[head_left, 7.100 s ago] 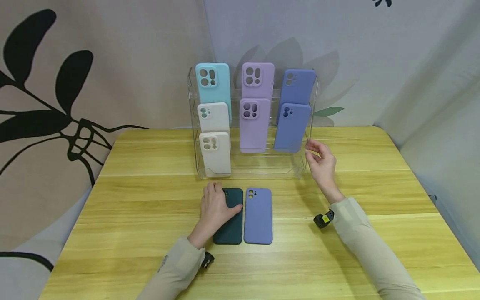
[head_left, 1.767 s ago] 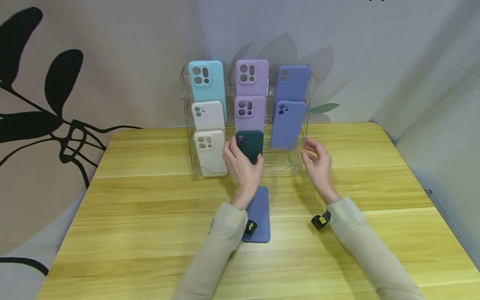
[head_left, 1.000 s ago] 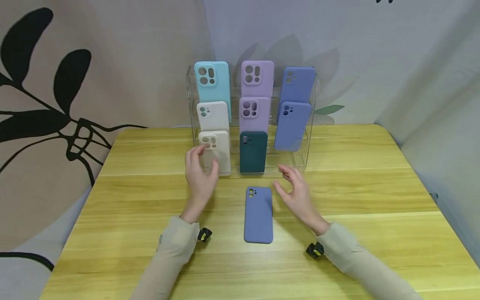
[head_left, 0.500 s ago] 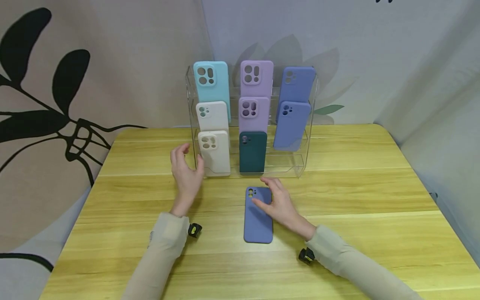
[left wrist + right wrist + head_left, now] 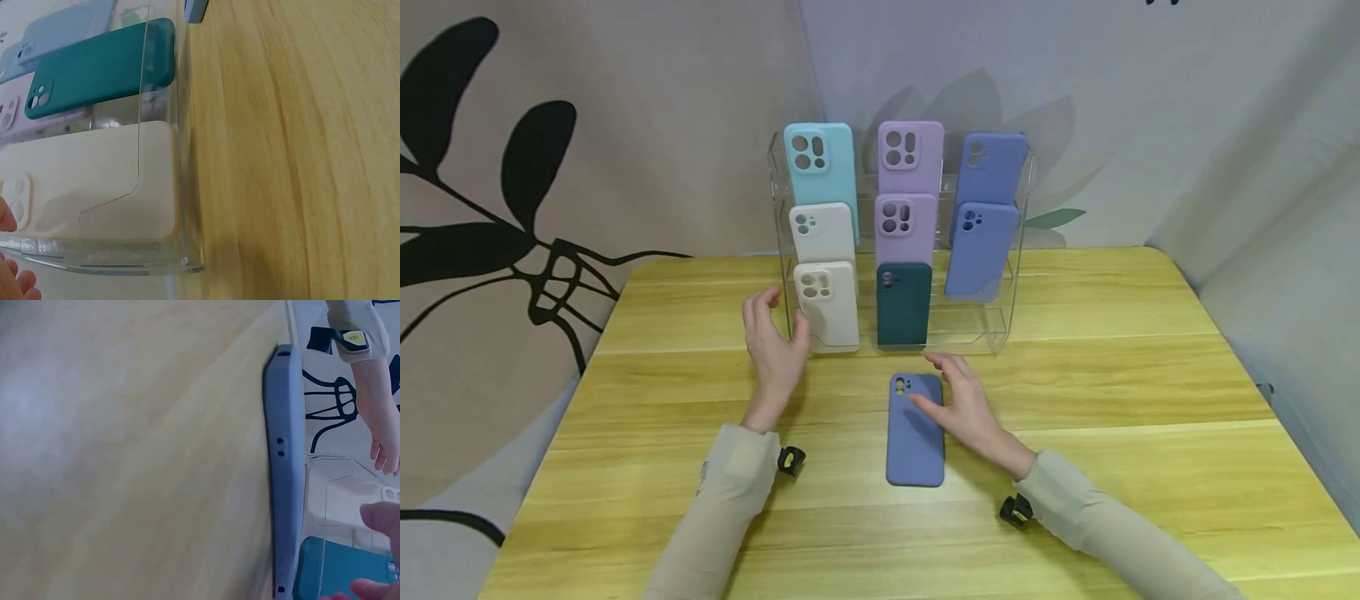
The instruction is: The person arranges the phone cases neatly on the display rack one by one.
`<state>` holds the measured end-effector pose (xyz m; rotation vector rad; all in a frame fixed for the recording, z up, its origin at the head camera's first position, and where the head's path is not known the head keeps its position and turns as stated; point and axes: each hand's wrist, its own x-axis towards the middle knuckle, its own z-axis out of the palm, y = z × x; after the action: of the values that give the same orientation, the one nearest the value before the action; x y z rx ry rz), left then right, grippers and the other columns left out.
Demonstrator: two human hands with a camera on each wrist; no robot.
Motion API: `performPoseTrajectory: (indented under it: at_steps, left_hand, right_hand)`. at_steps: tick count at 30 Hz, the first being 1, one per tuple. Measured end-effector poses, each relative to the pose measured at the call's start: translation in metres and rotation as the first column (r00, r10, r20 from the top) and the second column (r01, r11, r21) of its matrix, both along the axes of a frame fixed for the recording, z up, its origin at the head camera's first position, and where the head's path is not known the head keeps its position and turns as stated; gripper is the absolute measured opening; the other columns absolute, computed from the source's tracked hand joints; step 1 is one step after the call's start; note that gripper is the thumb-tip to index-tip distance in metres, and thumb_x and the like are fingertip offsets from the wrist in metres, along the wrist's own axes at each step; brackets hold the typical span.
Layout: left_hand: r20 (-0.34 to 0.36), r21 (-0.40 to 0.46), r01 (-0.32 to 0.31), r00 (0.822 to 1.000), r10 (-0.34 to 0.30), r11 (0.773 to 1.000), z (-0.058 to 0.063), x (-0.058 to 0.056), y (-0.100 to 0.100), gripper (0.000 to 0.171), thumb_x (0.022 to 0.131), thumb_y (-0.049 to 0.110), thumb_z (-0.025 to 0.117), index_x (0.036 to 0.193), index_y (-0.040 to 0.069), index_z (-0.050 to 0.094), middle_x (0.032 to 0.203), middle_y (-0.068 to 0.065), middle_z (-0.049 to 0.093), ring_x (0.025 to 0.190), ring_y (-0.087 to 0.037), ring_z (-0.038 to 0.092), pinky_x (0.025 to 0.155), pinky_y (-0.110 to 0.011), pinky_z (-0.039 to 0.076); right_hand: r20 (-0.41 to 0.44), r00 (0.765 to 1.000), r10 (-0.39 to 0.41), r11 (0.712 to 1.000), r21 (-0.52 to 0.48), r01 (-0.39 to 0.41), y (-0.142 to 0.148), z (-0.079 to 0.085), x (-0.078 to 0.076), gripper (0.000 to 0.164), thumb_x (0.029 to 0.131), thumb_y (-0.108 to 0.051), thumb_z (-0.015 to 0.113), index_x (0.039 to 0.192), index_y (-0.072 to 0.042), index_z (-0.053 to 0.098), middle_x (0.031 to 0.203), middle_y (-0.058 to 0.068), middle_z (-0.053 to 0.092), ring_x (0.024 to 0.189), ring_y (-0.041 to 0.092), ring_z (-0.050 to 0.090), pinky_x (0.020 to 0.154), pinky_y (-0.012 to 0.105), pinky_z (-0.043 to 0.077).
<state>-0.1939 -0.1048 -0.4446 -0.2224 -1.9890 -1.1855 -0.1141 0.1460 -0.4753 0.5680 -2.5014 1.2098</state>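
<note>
A blue-violet phone case [image 5: 914,442] lies flat on the table in front of the rack. My right hand [image 5: 967,410] hovers over its upper right part, fingers relaxed and spread from the thumb, holding nothing. In the right wrist view the same case [image 5: 285,469] shows its side edge. My left hand [image 5: 775,350] is at the left end of the clear rack [image 5: 958,340], beside the front cream phone case [image 5: 829,312], with thumb and fingers apart and holding nothing. A dark green phone case [image 5: 903,308] stands in the rack's front tier, middle column.
Higher in the rack lean a turquoise case [image 5: 822,179], a white case [image 5: 822,232], two lilac cases [image 5: 907,242] and two blue cases [image 5: 983,258]. A patterned curtain [image 5: 700,125] hangs behind the wooden table [image 5: 1112,350].
The green case went from the table into the rack's front tier, carried by my left hand, which then let go and moved left. My right hand left the rack's right side for the blue-violet case.
</note>
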Motion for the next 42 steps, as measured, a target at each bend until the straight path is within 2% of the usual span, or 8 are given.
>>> performPoseTrajectory:
  at_steps: [18, 25, 42]
  left_hand:
    - [0.004, -0.005, -0.009, 1.000, 0.009, 1.000, -0.0008, 0.0004, 0.0003, 0.037, 0.075, -0.004, 0.058, 0.111, -0.011, 0.052, 0.105, -0.024, 0.050, 0.093, -0.034, 0.049, 0.080, -0.048, 0.044]
    - [0.009, -0.009, -0.018, 1.000, 0.018, 1.000, -0.0013, 0.0010, 0.0007, 0.037, 0.075, -0.003, 0.058, 0.110, -0.012, 0.052, 0.105, -0.024, 0.050, 0.093, -0.033, 0.049, 0.082, -0.037, 0.043]
    - [0.011, -0.008, -0.013, 1.000, 0.013, 1.000, -0.0050, 0.0020, 0.0012, 0.035, 0.076, -0.005, 0.057, 0.110, -0.013, 0.052, 0.104, -0.024, 0.050, 0.092, -0.035, 0.049, 0.080, -0.036, 0.042]
  right_hand:
    - [-0.004, 1.000, -0.002, 0.999, -0.042, 0.002, 0.0043, 0.0009, -0.0034, 0.056, 0.074, -0.010, 0.079, 0.119, 0.011, 0.053, 0.113, 0.024, 0.056, 0.099, 0.040, 0.057, 0.083, 0.046, 0.052]
    - [0.007, 1.000, -0.006, 0.999, -0.037, 0.007, 0.0044, 0.0015, -0.0030, 0.056, 0.074, -0.011, 0.079, 0.120, 0.010, 0.054, 0.113, 0.022, 0.056, 0.099, 0.039, 0.057, 0.083, 0.045, 0.052]
    - [0.040, 0.999, -0.031, 0.998, -0.058, 0.033, 0.0090, 0.0074, -0.0043, 0.054, 0.076, -0.007, 0.077, 0.121, 0.011, 0.052, 0.113, 0.025, 0.054, 0.102, 0.040, 0.054, 0.087, 0.045, 0.050]
